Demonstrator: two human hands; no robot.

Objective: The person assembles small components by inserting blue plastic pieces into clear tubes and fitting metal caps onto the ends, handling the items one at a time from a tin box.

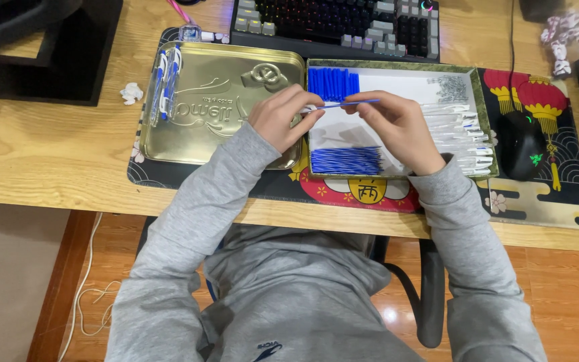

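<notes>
My left hand (277, 117) and my right hand (397, 124) together hold a thin blue pen refill (346, 103) level above a shallow white-lined box (397, 84). Each hand pinches one end of it. The box holds a row of blue pen caps (333, 82) at its top left, a bundle of blue refills (346, 161) at its bottom left, a heap of small metal springs (452, 87) at its top right and white pen barrels (464, 134) along its right side. Both grey sleeves reach in from below.
A gold tin lid (209, 107) lies left of the box, with finished blue-and-white pens (167, 84) at its left edge. A keyboard (343, 27) sits behind, a black mouse (521, 144) on the patterned desk mat (544, 194) to the right, a crumpled paper bit (131, 92) at left.
</notes>
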